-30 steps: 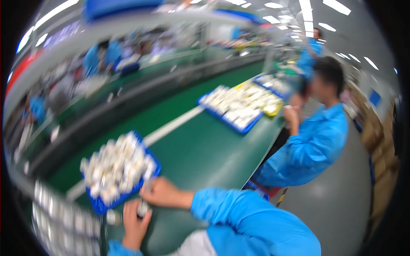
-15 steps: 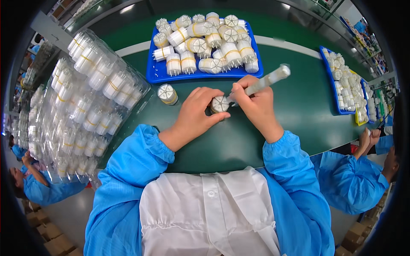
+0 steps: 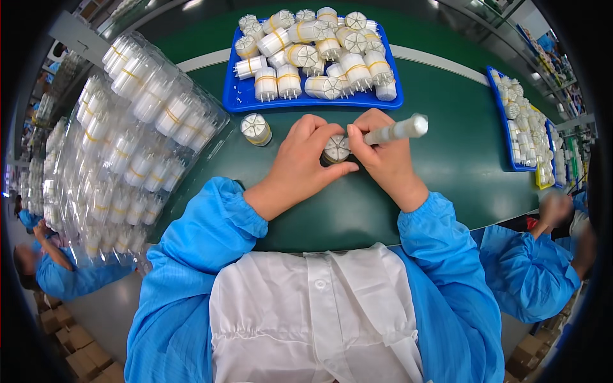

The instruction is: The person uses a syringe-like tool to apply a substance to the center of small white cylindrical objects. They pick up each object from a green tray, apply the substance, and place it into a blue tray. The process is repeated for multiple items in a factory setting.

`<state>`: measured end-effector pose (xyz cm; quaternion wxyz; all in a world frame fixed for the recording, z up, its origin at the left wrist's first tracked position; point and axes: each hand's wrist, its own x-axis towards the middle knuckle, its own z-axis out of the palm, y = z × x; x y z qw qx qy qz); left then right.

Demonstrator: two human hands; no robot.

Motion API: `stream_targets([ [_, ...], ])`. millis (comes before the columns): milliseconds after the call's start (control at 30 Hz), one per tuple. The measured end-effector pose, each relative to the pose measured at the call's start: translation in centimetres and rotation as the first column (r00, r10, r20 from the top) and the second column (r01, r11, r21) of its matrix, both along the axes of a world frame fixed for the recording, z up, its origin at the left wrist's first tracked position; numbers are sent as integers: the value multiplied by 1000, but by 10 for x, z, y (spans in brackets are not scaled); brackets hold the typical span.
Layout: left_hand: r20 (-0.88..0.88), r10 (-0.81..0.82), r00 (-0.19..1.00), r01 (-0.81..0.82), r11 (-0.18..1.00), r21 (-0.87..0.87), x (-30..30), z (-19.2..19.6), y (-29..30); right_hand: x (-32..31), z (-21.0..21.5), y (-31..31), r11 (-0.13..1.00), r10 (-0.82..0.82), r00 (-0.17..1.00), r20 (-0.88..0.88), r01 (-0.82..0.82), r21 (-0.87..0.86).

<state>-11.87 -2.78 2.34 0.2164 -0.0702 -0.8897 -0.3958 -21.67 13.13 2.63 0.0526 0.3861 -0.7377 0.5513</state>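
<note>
My left hand (image 3: 300, 153) curls its thumb and fingers around a round white bundle (image 3: 336, 148), a cylinder with wedge-shaped segments on its upper face, upright on the green table. A thick, pale, pen-like tool (image 3: 399, 130) is gripped in my right hand (image 3: 386, 156), its upper end leaning out to the right. The tool's tip is at the right edge of the bundle's top; my fingers partly hide it, so contact is unclear. Left of my left hand stands another white bundle (image 3: 256, 129) with a yellow band around it.
A blue tray (image 3: 313, 102) heaped with similar banded bundles lies beyond my hands. Clear plastic trays (image 3: 128, 147) full of bundles are stacked on the left. Another blue tray (image 3: 516, 127) sits at the far right. Co-workers in blue sleeves (image 3: 523, 268) are on both sides.
The upper end of the pen-like tool has tipped lower in my right hand. My left hand keeps its hold on the bundle. The whole view has shifted slightly.
</note>
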Motion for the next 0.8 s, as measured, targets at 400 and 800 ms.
stream_targets([
  [400,9,-32,999,31,997,72,0,-1,0,-3,6,1,999,-1,983,185,7,-33],
  [800,36,-8,999,5,997,72,0,-4,2,-7,5,4,997,-24,992,123,33,-66],
])
